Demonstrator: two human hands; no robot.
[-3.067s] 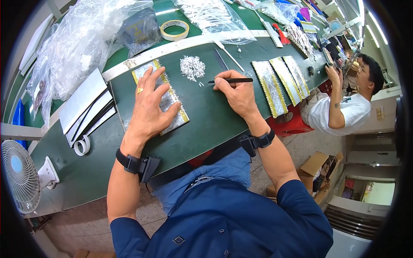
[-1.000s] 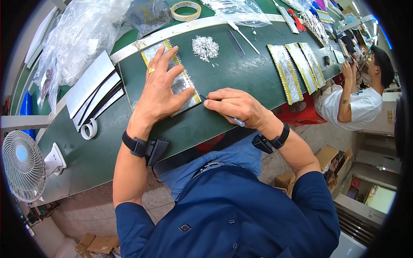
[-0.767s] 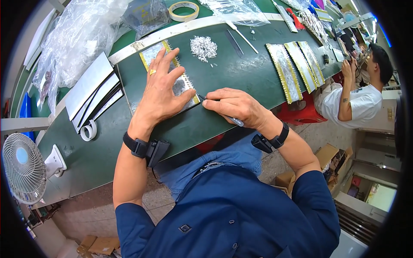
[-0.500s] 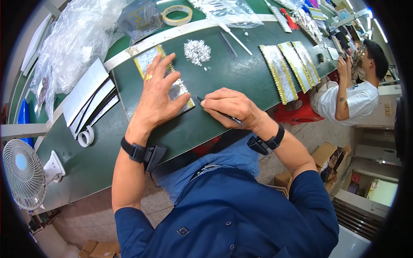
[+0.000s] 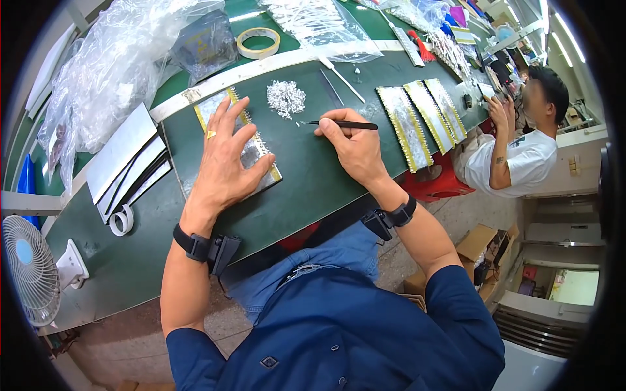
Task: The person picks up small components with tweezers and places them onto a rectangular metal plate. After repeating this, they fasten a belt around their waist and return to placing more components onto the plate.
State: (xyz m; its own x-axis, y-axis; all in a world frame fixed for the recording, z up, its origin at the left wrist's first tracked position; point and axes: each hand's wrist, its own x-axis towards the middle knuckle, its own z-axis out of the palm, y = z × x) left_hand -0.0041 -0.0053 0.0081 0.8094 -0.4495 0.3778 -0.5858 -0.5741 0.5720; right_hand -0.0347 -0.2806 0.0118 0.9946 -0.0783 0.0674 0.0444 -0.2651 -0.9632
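Observation:
My left hand [image 5: 225,159] lies flat, fingers spread, on a long silver strip with gold edging [image 5: 242,140] on the green table [image 5: 306,189]. My right hand [image 5: 352,143] holds a thin black pen-like tool [image 5: 342,124], its tip pointing left at a tiny silver piece just below a small heap of silver bits [image 5: 285,99]. Both wrists wear black bands.
Three more gold-edged strips [image 5: 420,117] lie to the right. A stack of flat white panels [image 5: 127,159], clear plastic bags [image 5: 111,65], a tape roll [image 5: 258,42] and a small white fan [image 5: 29,270] stand around. Another person [image 5: 515,146] sits at the table's right end.
My right hand has moved away from the strip's near end, up and right to the heap of silver bits, tool still in it. My left hand stays pressed on the strip.

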